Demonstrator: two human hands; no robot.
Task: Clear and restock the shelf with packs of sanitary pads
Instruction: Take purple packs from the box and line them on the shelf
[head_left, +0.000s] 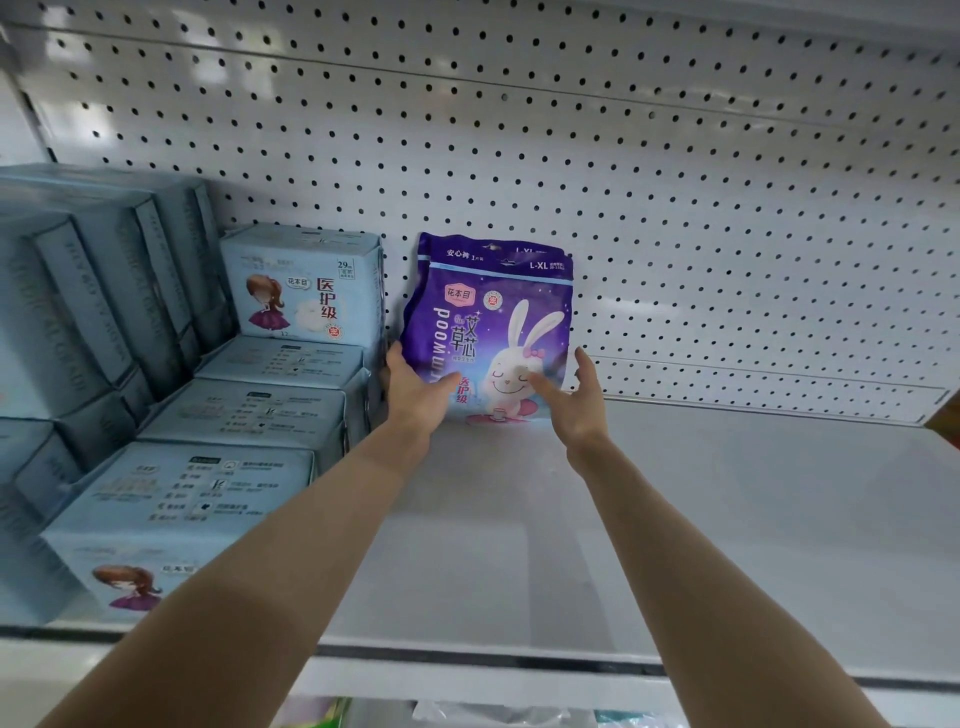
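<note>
Purple and glossy, the front pack of pads (488, 322) stands upright at the back of the shelf (701, 530), printed with a white rabbit and marked L-XL. A second purple pack (441, 248) stands just behind it, only its top edge and left side showing. Both lean against the white pegboard (675, 197) that forms the rear wall. My left grip (415, 389) is clamped on the front pack's lower left corner, thumb curled across the printed face and fingers reaching up along the left edge. My right grip (574, 400) is spread apart at the lower right corner, thumb laid flat on the rabbit and fingers straight along the right edge, so the pack sits between my two hands. Just left of it, an upright pale blue pack (306, 291) shows a cartoon girl, standing on top of a row of flat blue packs (239, 415) that runs toward the shelf's front edge. Farther left stand taller stacks of blue-grey packs (88, 301).
</note>
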